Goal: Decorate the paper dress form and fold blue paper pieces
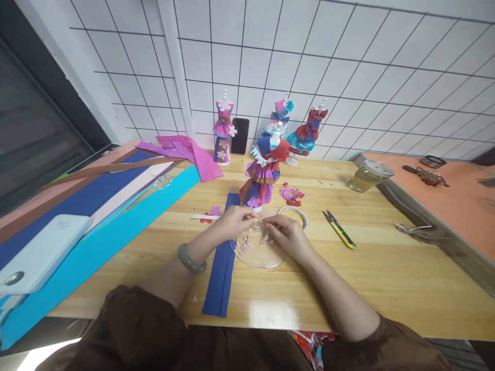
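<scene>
My left hand, with a green bangle on its wrist, is closed in a pinch. Opposite it, almost fingertip to fingertip, my right hand pinches as well. Whatever sits between the fingertips is too small to make out. Both hands are over a clear round dish, in which small clear and pinkish beads lie in loose clusters. Just behind the hands stands a small dress form in red, blue, purple and brown crepe paper. A dark blue paper strip runs partly beside the dish at the left.
Yellow-handled thread snips and a tape roll lie to the right. Beyond are a lidded cup and an orange board. Crepe sheets, a beaded bracelet and a white power bank occupy the left. A phone leans against the wall.
</scene>
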Demonstrator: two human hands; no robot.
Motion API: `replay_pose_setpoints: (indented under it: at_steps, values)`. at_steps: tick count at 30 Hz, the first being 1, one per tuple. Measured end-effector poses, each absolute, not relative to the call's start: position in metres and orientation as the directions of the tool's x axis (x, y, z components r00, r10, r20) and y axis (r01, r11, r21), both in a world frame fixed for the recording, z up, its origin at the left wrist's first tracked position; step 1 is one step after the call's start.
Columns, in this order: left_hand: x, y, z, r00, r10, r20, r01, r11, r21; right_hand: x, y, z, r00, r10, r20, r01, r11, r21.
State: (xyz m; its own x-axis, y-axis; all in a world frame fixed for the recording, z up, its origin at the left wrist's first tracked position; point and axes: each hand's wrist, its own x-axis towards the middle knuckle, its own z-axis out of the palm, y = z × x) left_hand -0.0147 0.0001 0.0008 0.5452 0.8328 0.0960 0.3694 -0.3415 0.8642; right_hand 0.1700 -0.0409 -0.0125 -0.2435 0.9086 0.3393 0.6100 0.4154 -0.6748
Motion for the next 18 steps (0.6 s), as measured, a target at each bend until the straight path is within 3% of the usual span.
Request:
replay_pose_setpoints:
  at_steps: [5, 18]
  values:
    - [-0.020, 0.004, 0.008, 0.516, 0.856, 0.011, 0.205, -0.136, 0.969, 0.170, -0.042, -0.013, -0.255, 0.922, 0.291, 0.634, 0.387, -0.669]
    - [-0.024, 0.002, 0.018, 0.507, 0.862, 0.029, 0.033, -0.053, 0.998, 0.173, -0.040, -0.012, -0.359, 0.881, 0.309, 0.624, 0.472, -0.622]
